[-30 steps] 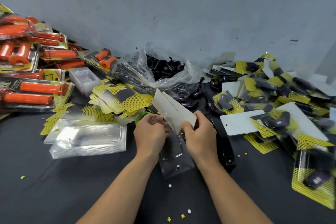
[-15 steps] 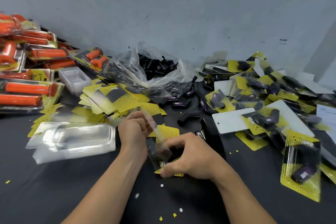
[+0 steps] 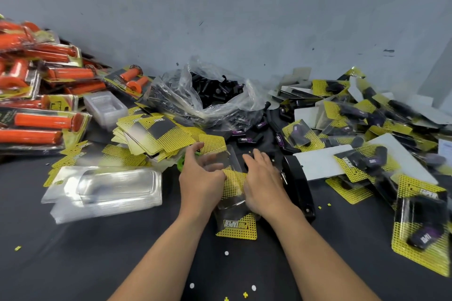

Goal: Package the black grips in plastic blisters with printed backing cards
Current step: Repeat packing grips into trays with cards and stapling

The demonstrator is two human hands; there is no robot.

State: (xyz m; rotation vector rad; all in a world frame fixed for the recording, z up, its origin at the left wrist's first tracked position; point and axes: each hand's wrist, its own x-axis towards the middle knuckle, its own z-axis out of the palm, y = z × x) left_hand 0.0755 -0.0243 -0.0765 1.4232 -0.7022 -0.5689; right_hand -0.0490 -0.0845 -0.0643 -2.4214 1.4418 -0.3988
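Item: yellow backing card under clear blister, lying on the table between both hands, long axis pointing away from the person. Left hand is gripping the blister's edge. Right hand is pressing flat. Loose black grips are lying just beyond, nearer the right hand.

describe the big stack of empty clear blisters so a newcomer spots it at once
Find the orange grip packs piled at the left of the table. In front of them, left of the left hand, lies the stack of clear blisters. Unlike the smaller clear trays farther back, it is long and holds no card.
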